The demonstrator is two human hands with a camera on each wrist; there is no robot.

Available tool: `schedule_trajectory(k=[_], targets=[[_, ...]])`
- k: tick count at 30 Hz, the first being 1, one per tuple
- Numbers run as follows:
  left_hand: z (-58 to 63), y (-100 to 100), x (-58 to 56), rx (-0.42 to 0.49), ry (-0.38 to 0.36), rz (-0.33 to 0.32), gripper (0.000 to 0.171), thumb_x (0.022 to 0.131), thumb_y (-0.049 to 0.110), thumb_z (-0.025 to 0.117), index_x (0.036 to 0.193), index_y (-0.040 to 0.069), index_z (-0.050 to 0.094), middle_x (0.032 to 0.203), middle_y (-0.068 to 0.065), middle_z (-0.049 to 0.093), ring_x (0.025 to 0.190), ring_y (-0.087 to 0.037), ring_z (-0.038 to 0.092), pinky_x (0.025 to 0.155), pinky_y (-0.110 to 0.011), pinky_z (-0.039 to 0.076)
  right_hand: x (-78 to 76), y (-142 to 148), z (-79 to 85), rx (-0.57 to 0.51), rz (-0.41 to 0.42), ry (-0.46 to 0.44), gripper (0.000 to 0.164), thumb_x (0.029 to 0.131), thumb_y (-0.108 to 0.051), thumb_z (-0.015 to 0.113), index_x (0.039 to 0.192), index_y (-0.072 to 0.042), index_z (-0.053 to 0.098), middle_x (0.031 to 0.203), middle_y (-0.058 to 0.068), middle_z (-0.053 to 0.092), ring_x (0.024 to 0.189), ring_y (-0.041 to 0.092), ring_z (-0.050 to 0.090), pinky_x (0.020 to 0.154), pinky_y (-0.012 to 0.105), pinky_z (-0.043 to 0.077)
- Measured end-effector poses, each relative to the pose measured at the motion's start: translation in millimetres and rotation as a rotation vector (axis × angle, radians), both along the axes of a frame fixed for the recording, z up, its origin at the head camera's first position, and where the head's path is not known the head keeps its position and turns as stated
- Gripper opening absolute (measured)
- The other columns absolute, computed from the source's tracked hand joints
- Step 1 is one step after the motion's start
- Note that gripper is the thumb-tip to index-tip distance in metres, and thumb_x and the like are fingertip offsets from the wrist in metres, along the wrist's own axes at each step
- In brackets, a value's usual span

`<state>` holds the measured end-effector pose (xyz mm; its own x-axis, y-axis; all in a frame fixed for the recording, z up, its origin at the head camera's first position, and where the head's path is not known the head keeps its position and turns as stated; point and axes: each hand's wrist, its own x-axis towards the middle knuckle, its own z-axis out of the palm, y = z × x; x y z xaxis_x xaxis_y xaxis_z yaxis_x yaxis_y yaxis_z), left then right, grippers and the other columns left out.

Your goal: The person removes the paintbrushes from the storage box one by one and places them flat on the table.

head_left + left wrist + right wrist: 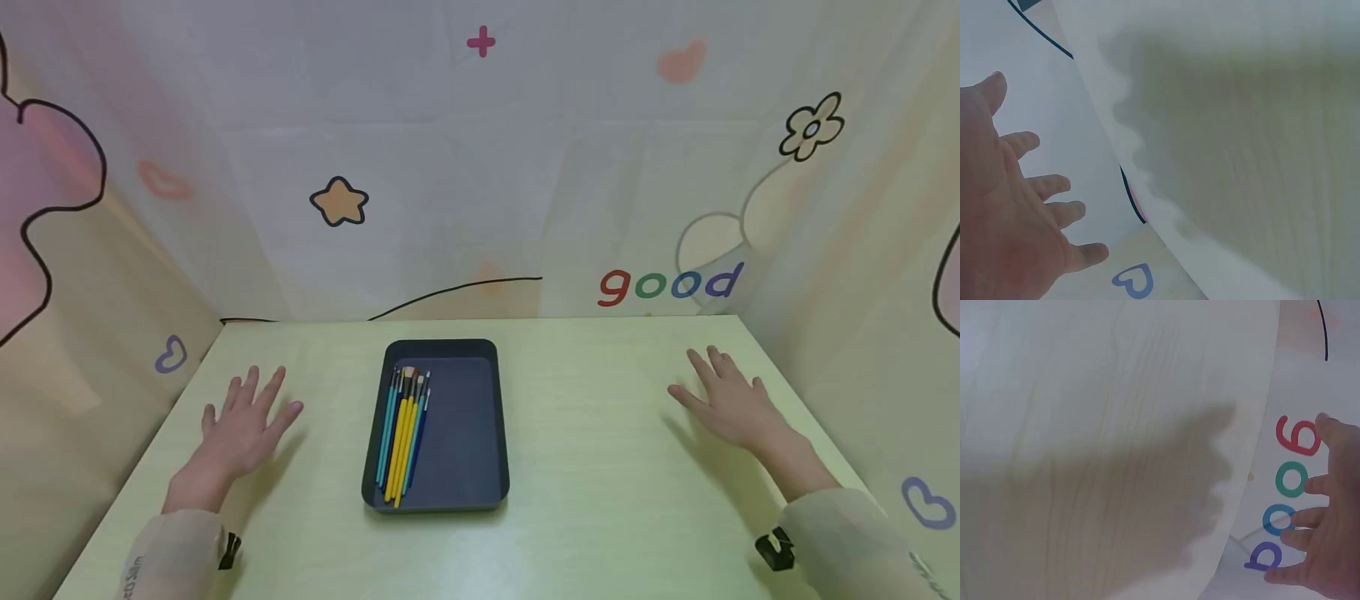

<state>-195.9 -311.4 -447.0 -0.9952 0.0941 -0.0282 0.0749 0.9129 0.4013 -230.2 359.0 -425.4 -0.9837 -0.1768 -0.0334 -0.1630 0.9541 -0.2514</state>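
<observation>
Paintbrushes [405,437] lie in the left part of the dark tray [468,433], to the right of the left hand [240,437], which is nearer than the right hand [735,408]. Both hands hover empty over the table [585,467], fingers spread. The brushes' long axis runs away from the person, bristles far, handles near, leaning slightly right at the far end; overlap makes their exact number hard to tell.
</observation>
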Motion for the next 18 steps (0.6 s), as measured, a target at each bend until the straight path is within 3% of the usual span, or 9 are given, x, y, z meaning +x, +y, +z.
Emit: schedule_trajectory(k=[6,9,13,18], targets=[[1.6,7,1.4,0.015,0.032,-0.011,0.074,0.108,0.056,0.034,0.161,0.004,0.025,0.160,-0.037,0.013,0.143,-0.061,0.014,0.099,-0.086,0.013,-0.2,-17,0.5,-0.101,0.061,0.040,0.072,0.108,-0.044,0.049,0.148,0.015,0.038,0.148,0.041,0.038,0.137,0.058,0.034,0.109,0.070,0.030],[3.8,14,3.5,0.015,0.056,-0.020,0.070,0.109,0.053,0.037,0.157,0.002,0.033,0.156,-0.037,0.024,0.138,-0.061,0.026,0.096,-0.084,0.020,-1.1,-28,-0.5,-0.169,0.084,0.086,0.059,0.108,-0.034,0.054,0.140,0.014,0.049,0.139,0.037,0.051,0.129,0.055,0.047,0.105,0.066,0.038],[6.7,24,5.7,0.044,0.081,-0.039,0.065,0.109,0.048,0.042,0.152,-0.002,0.042,0.150,-0.034,0.036,0.133,-0.057,0.036,0.094,-0.082,0.027,-1.1,-43,0.4,-0.274,0.099,0.117,0.046,0.106,-0.025,0.058,0.133,0.013,0.057,0.128,0.032,0.061,0.115,0.048,0.061,0.096,0.062,0.049],[8.3,38,7.1,0.166,0.076,-0.078,0.059,0.108,0.039,0.051,0.147,-0.006,0.047,0.144,-0.033,0.045,0.132,-0.053,0.043,0.101,-0.075,0.035,3.6,-64,2.2,-0.383,0.106,0.121,0.037,0.105,-0.019,0.060,0.127,0.010,0.062,0.118,0.024,0.068,0.105,0.040,0.067,0.090,0.056,0.054]])
